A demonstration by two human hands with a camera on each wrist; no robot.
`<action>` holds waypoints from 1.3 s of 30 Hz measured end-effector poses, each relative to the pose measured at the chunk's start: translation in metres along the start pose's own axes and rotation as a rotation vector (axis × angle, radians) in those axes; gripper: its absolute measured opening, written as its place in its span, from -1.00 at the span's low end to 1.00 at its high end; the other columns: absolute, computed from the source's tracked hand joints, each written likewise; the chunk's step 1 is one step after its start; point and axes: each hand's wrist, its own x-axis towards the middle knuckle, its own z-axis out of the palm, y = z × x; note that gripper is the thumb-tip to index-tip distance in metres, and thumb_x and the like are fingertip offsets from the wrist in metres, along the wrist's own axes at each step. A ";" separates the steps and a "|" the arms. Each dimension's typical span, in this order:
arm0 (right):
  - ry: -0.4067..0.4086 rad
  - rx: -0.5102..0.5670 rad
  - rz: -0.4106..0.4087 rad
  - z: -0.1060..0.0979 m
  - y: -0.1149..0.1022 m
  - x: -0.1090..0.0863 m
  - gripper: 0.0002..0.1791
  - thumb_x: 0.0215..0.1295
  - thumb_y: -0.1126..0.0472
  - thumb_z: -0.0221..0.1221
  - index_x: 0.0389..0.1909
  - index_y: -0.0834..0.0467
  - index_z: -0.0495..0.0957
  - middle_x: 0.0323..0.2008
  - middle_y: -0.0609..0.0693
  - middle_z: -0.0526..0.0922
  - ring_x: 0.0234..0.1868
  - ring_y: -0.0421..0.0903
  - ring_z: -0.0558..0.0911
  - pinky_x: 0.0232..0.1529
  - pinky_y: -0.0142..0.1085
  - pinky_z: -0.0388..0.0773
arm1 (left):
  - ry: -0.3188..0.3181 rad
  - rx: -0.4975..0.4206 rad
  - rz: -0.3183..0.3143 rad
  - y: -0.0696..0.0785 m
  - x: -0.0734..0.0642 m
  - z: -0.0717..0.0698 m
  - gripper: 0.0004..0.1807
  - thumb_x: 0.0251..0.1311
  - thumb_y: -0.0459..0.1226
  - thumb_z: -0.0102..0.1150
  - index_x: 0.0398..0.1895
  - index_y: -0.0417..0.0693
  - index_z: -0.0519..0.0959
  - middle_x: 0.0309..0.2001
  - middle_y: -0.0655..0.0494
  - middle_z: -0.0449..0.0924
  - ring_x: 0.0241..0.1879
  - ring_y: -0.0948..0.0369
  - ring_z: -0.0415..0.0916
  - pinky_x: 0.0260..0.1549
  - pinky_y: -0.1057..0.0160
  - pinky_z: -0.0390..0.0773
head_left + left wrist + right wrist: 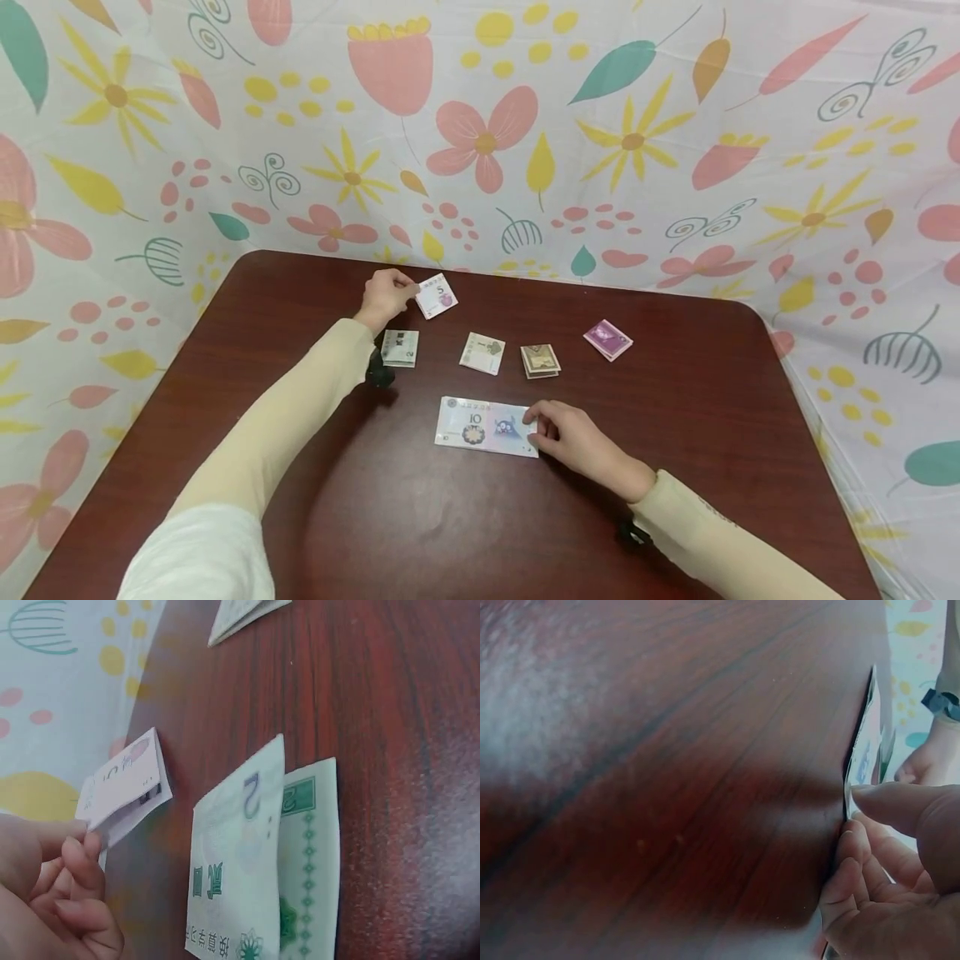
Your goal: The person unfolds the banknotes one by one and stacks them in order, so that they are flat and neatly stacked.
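Observation:
At the far side of the table my left hand [386, 298] pinches the left corner of a folded play banknote marked 5 [437, 297] between thumb and forefinger. In the left wrist view that pink-white note [127, 780] stands partly unfolded at the fingertips. My right hand [577, 437] holds the right end of a flat, pale blue and pink 10 banknote [486, 427] by thumb and fingers, close over the table. Its thumb lies on the note's face in the right wrist view. Just below the left wrist is a folded green 2 banknote [400, 348].
In the middle of the dark wood table [420, 517] lie a folded 1 banknote [482, 353] and a brown folded note [540, 360]. Farther right is a purple folded note [608, 340]. A flower-printed cloth [480, 150] hangs behind the table's far edge.

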 end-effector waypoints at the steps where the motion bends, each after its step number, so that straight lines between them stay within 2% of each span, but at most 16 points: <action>1: 0.000 -0.001 0.002 0.000 0.000 0.000 -0.79 0.25 0.42 0.37 -0.14 0.18 0.63 -0.46 -0.19 0.48 -0.43 -0.26 0.47 -0.36 -0.38 0.46 | -0.005 -0.019 0.012 0.000 -0.001 -0.001 -0.74 0.47 -0.20 0.22 -0.01 -0.23 0.66 -0.07 -0.21 0.73 -0.22 -0.08 0.68 -0.27 0.15 0.57; 7: 0.003 -0.007 0.004 0.000 0.002 0.000 -0.79 0.25 0.41 0.37 -0.14 0.16 0.63 -0.45 -0.19 0.48 -0.43 -0.28 0.46 -0.36 -0.38 0.46 | -0.027 -0.121 0.054 -0.002 -0.008 -0.005 -0.74 0.46 -0.20 0.24 0.00 -0.20 0.70 -0.06 -0.19 0.72 -0.26 -0.05 0.63 -0.31 0.23 0.52; 12: 0.009 -0.012 0.001 0.001 0.004 -0.001 -0.79 0.25 0.41 0.37 -0.14 0.15 0.63 -0.45 -0.21 0.48 -0.43 -0.28 0.47 -0.36 -0.38 0.46 | -0.048 -0.181 0.083 0.003 -0.022 -0.008 -0.77 0.46 -0.24 0.23 -0.02 -0.22 0.71 -0.12 -0.18 0.68 -0.43 0.15 0.49 -0.30 0.22 0.51; 16: 0.008 -0.011 -0.002 0.001 0.004 -0.002 -0.79 0.25 0.41 0.37 -0.14 0.15 0.64 -0.44 -0.21 0.48 -0.42 -0.27 0.47 -0.36 -0.38 0.46 | -0.073 -0.232 0.089 0.007 -0.032 -0.011 -0.79 0.46 -0.27 0.22 -0.05 -0.24 0.71 -0.20 -0.20 0.64 -0.52 0.26 0.39 -0.43 0.34 0.44; 21: 0.016 0.003 -0.015 0.000 0.002 -0.004 -0.81 0.26 0.41 0.35 -0.15 0.16 0.65 -0.43 -0.21 0.50 -0.41 -0.28 0.48 -0.35 -0.38 0.47 | -0.132 -0.304 0.108 0.012 -0.048 -0.013 -0.82 0.45 -0.30 0.25 -0.08 -0.26 0.69 -0.36 -0.03 0.59 -0.57 0.28 0.33 -0.54 0.39 0.32; 24: 0.025 0.022 -0.026 -0.002 0.002 -0.005 -0.82 0.27 0.41 0.35 -0.15 0.16 0.65 -0.43 -0.20 0.52 -0.41 -0.28 0.50 -0.35 -0.37 0.49 | -0.172 -0.327 0.137 0.016 -0.058 -0.013 -0.83 0.44 -0.32 0.26 -0.08 -0.28 0.69 -0.46 0.12 0.54 -0.58 0.27 0.30 -0.52 0.37 0.37; 27: 0.034 0.042 -0.029 -0.003 0.002 -0.006 -0.83 0.28 0.41 0.35 -0.15 0.17 0.66 -0.42 -0.19 0.54 -0.40 -0.30 0.50 -0.35 -0.36 0.50 | -0.212 -0.342 0.165 0.019 -0.067 -0.013 -0.83 0.44 -0.33 0.26 -0.08 -0.30 0.69 -0.48 0.18 0.54 -0.57 0.26 0.31 -0.49 0.35 0.41; 35: 0.074 0.056 -0.027 -0.007 0.004 -0.004 -0.85 0.29 0.39 0.36 -0.16 0.18 0.67 -0.42 -0.19 0.59 -0.40 -0.33 0.52 -0.35 -0.34 0.55 | -0.309 -0.352 0.228 0.026 -0.086 -0.009 -0.83 0.42 -0.31 0.29 -0.09 -0.27 0.70 -0.48 0.07 0.48 -0.51 0.23 0.33 -0.49 0.36 0.35; 39: 0.106 0.049 -0.022 -0.011 0.003 0.001 -0.88 0.32 0.39 0.34 -0.17 0.17 0.68 -0.40 -0.18 0.62 -0.38 -0.31 0.55 -0.32 -0.29 0.59 | -0.365 -0.351 0.259 0.029 -0.095 -0.006 -0.84 0.40 -0.30 0.31 -0.11 -0.24 0.71 -0.51 0.06 0.47 -0.54 0.24 0.33 -0.53 0.34 0.34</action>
